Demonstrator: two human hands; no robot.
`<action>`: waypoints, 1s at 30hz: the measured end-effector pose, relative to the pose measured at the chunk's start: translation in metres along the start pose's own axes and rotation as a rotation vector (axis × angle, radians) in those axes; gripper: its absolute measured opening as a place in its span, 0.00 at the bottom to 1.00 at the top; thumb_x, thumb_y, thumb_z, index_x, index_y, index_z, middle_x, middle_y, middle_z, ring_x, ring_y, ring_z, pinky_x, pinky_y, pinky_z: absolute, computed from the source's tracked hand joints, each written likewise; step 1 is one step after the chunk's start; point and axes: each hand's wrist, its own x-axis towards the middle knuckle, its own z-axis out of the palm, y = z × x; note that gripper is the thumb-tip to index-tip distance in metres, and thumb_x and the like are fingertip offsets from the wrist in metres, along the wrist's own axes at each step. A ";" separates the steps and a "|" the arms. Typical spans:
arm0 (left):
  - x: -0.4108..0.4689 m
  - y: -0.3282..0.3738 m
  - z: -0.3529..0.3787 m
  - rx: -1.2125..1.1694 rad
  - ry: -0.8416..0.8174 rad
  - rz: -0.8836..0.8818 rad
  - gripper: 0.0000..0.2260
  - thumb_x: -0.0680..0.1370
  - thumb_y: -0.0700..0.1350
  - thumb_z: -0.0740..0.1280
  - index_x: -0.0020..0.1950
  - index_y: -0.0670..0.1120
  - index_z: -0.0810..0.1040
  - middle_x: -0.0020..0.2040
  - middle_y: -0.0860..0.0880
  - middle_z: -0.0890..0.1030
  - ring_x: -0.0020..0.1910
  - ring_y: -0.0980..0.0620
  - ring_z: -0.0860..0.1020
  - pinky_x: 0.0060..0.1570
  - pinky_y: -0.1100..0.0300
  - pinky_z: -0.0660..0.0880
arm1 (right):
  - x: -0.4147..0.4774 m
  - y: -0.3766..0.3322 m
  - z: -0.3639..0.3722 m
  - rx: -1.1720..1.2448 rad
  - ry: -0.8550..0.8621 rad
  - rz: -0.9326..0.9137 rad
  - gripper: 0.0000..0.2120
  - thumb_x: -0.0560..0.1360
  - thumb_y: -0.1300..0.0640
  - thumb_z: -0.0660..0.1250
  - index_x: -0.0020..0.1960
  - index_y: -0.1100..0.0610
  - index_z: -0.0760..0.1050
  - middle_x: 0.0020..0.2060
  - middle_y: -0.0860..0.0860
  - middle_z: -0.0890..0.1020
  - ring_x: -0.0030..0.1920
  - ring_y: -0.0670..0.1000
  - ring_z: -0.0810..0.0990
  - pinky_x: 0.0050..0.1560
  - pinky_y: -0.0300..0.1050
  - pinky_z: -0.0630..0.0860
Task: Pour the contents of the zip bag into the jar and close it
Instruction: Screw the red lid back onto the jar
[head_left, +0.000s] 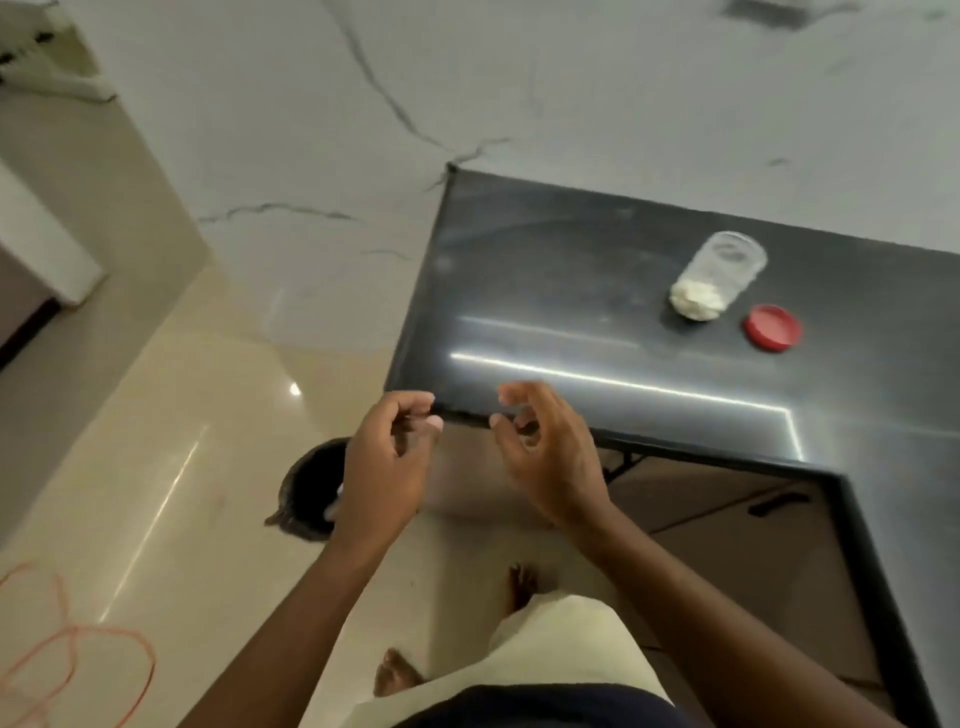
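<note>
While both forearms are stretched forward, the left hand (387, 462) and right hand (545, 457) are held side by side, fingers loosely curled apart, nothing gripped. Well beyond them, the jar (719, 275) is seen uncapped on the counter (519, 291), red lid (772, 327) just beside it.

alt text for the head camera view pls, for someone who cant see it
Two empty hands, left hand and right hand, hover open over the near edge of a dark countertop. Farther back stands an open clear jar with white contents at the bottom, its red lid lying beside it.
</note>
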 end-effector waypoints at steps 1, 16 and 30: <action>0.006 0.013 0.016 -0.004 -0.041 0.040 0.08 0.81 0.43 0.72 0.58 0.54 0.82 0.53 0.58 0.84 0.52 0.65 0.81 0.47 0.77 0.73 | 0.003 0.010 -0.017 -0.024 0.042 0.009 0.12 0.77 0.53 0.71 0.60 0.48 0.75 0.53 0.43 0.82 0.44 0.42 0.79 0.42 0.41 0.80; 0.100 0.106 0.282 0.043 -0.313 0.184 0.22 0.77 0.48 0.77 0.69 0.55 0.74 0.65 0.54 0.77 0.63 0.57 0.77 0.55 0.60 0.77 | 0.098 0.216 -0.205 -0.250 0.259 0.146 0.14 0.77 0.53 0.69 0.62 0.51 0.76 0.56 0.47 0.82 0.50 0.46 0.80 0.46 0.45 0.80; 0.206 0.110 0.403 0.146 -0.459 0.115 0.54 0.58 0.61 0.86 0.78 0.56 0.62 0.74 0.52 0.70 0.73 0.50 0.71 0.72 0.48 0.72 | 0.228 0.335 -0.254 -0.644 -0.578 0.462 0.34 0.71 0.47 0.67 0.77 0.44 0.67 0.77 0.56 0.67 0.74 0.62 0.68 0.69 0.62 0.72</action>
